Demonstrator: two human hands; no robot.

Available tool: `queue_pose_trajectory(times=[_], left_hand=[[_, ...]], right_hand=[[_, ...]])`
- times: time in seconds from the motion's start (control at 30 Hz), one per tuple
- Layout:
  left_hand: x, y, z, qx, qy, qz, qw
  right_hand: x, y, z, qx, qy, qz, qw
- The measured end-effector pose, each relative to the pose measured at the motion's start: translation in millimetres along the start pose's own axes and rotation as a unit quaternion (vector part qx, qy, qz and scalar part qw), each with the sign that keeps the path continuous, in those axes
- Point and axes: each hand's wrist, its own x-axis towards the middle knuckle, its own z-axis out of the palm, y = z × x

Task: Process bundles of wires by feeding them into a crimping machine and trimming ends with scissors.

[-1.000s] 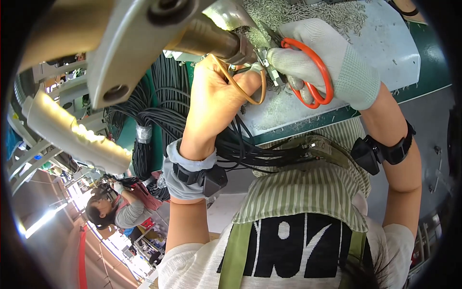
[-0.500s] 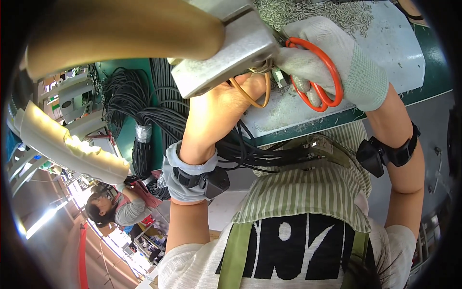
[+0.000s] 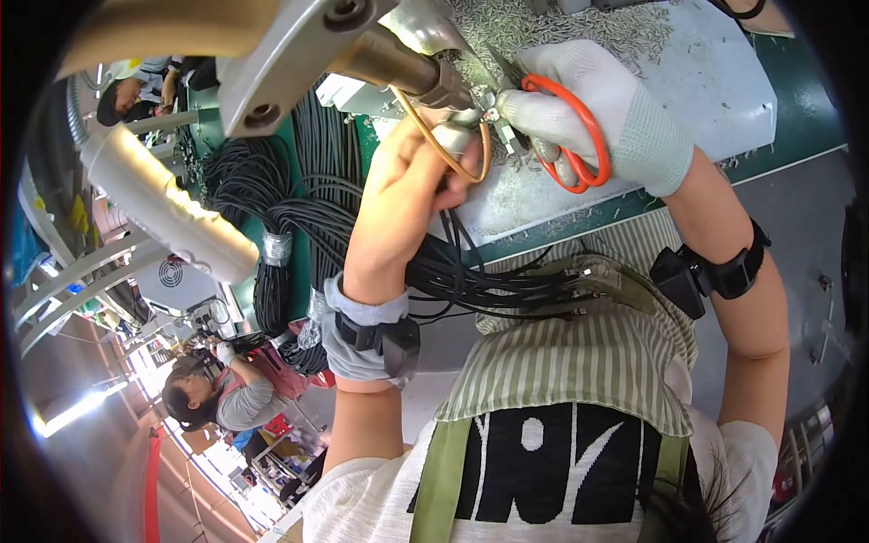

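Right now, both hands meet just below a brown-grey cylindrical metal spindle [image 3: 389, 63] of a bench machine. The right hand [image 3: 579, 101], in a white knit glove, is closed on a hand tool with red looped handles [image 3: 599, 140]; the loops stand out on the palm side, below the fingers, and the dark metal end points up and left past the glove. A small silver metal connector [image 3: 509, 136] lies between the two hands, just left of the gloved fingertips; cannot tell whether they touch it. The bare left hand [image 3: 398, 195] has its fingers curled in under the spindle tip; what they grasp, if anything, is hidden. A tan, thin curved loop [image 3: 486, 149] crosses in front of those fingers. Slim black cables [image 3: 480, 285] run from beneath the left wrist toward the green-striped cloth apron [image 3: 543, 362]. Loose silver metal slivers [image 3: 625, 36] litter the white board [image 3: 724, 109] beyond the glove.
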Motion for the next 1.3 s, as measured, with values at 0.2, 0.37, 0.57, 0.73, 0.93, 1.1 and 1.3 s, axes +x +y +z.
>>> queue_pose_trajectory(times=[0.2,0.37,0.57,0.73,0.93,1.1,1.3], left_hand=[[-65.1,-12.9,22.8,-0.02,0.179,0.102,0.978],[-89.6,-8.8,67.9,0.366,0.111,0.205,0.901],[-100.2,-18.0,89.1,0.363,0.027,0.204,0.909],[-110.4,-5.7,82.1,0.076,-0.025,0.063,0.995],[-107.5,-0.6,88.6,0.007,-0.005,0.063,0.998],[-110.3,-0.8,98.0,0.053,0.083,0.112,0.989],[-106.6,0.9,105.7,0.072,0.122,0.119,0.983]], right_hand=[[-62.6,-0.1,-12.2,-0.285,0.177,-0.113,0.935],[-105.1,-35.0,16.5,-0.267,0.165,-0.018,0.949],[-125.8,-31.0,29.3,0.143,0.016,0.161,0.977],[-135.5,-45.3,16.4,0.135,-0.019,0.176,0.975],[-145.3,-33.6,42.3,-0.135,0.122,-0.021,0.983],[-148.9,-36.7,45.5,-0.412,0.176,-0.201,0.871],[-160.0,-38.5,46.2,-0.318,0.075,-0.069,0.942]])
